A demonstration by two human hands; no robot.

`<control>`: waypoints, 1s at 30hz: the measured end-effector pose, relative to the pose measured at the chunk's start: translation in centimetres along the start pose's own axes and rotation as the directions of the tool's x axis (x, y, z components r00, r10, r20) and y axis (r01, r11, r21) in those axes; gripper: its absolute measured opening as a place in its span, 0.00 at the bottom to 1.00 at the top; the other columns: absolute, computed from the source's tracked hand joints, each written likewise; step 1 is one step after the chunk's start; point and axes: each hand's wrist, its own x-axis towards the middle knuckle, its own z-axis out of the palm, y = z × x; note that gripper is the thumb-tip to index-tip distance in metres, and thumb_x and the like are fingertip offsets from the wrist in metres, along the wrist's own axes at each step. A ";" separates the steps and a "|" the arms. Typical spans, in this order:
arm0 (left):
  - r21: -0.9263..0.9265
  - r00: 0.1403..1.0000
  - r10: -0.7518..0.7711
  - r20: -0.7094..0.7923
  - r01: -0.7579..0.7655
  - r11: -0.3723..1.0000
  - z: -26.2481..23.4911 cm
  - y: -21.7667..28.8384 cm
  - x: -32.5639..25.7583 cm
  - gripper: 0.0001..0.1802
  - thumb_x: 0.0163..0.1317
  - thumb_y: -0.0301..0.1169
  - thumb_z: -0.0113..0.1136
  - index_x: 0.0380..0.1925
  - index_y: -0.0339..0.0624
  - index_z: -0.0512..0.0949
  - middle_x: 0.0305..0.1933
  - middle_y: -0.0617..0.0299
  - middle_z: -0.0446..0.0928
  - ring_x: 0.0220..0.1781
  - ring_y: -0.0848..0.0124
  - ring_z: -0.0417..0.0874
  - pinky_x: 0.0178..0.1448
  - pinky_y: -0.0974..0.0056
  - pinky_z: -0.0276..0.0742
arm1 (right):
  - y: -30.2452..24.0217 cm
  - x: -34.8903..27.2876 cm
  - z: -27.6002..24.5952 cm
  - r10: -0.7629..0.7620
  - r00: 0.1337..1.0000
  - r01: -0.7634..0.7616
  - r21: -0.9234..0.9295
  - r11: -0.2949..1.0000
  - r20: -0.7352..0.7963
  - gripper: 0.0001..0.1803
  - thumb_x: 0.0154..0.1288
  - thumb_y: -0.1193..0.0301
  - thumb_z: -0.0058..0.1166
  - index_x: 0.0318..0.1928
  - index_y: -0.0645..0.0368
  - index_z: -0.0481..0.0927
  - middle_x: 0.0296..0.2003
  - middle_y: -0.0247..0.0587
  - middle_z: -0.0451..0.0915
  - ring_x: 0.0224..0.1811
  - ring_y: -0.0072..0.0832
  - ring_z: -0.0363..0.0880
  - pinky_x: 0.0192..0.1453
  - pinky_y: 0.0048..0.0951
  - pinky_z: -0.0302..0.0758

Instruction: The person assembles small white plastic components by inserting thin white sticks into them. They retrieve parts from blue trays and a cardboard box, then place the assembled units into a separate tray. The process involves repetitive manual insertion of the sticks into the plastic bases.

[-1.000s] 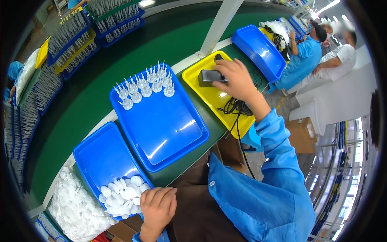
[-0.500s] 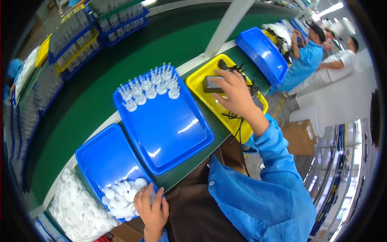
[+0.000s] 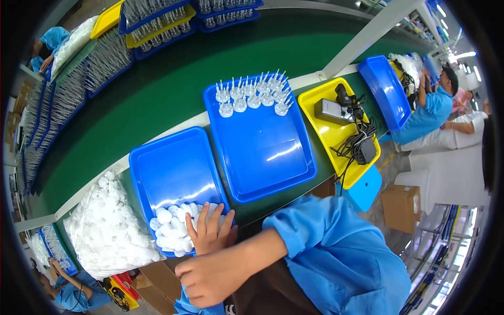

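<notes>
While the left hand (image 3: 210, 231) rests open-fingered on white caps (image 3: 173, 226), right hand (image 3: 215, 275) state unclear
One cap should be pinched singly, not raked

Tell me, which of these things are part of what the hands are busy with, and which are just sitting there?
In use:
- left hand on the white round caps
- right hand just below it
- small blue tray holding those caps
- large blue tray with spiked white pieces

Lying about:
- clear bag of caps
- yellow tray with a grey device and black cables
- cardboard box
</notes>
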 end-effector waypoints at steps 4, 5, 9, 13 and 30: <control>-0.086 1.000 0.027 0.008 -0.026 0.996 -1.3 -0.3 0.2 0.28 0.66 0.49 0.70 0.66 0.64 0.85 0.74 0.61 0.78 0.82 0.52 0.72 0.87 0.23 0.48 | -1.7 -3.5 0.6 0.158 0.906 -0.156 0.037 0.987 -0.393 0.10 0.76 0.68 0.63 0.51 0.57 0.92 0.44 0.39 0.90 0.51 0.39 0.89 0.69 0.44 0.81; -0.096 0.999 0.041 0.014 -0.039 0.995 -1.4 -0.9 -0.7 0.30 0.63 0.51 0.73 0.66 0.65 0.85 0.75 0.62 0.78 0.83 0.53 0.72 0.87 0.22 0.48 | -2.1 -5.2 0.8 0.164 0.875 -0.194 -0.020 0.981 -0.456 0.11 0.74 0.68 0.65 0.52 0.55 0.92 0.44 0.37 0.90 0.49 0.36 0.89 0.67 0.42 0.82; -0.092 0.976 0.206 0.074 -0.199 0.976 -1.1 -1.8 -2.0 0.36 0.56 0.54 0.79 0.66 0.64 0.85 0.79 0.64 0.74 0.82 0.53 0.72 0.86 0.21 0.49 | -5.0 -11.9 -1.4 0.433 0.781 -0.524 -0.097 0.846 -0.451 0.15 0.68 0.69 0.70 0.53 0.50 0.95 0.41 0.30 0.92 0.43 0.27 0.90 0.62 0.37 0.85; -0.119 0.982 0.177 -0.062 -0.184 0.976 0.6 -2.5 -0.4 0.41 0.46 0.54 0.85 0.64 0.60 0.86 0.75 0.63 0.78 0.81 0.51 0.73 0.86 0.22 0.49 | -7.4 -14.6 -2.7 0.478 0.649 -0.661 -0.127 0.740 -0.592 0.13 0.63 0.74 0.71 0.48 0.52 0.95 0.34 0.32 0.92 0.36 0.27 0.90 0.57 0.38 0.87; 0.110 0.951 0.210 -0.225 -0.190 0.976 3.0 -3.4 -0.7 0.23 0.63 0.40 0.76 0.60 0.63 0.89 0.63 0.76 0.85 0.75 0.66 0.81 0.86 0.33 0.61 | 2.6 -20.0 0.2 0.557 0.667 -0.745 -0.427 0.513 -0.494 0.21 0.52 0.54 0.81 0.46 0.43 0.93 0.42 0.26 0.84 0.41 0.31 0.83 0.40 0.35 0.81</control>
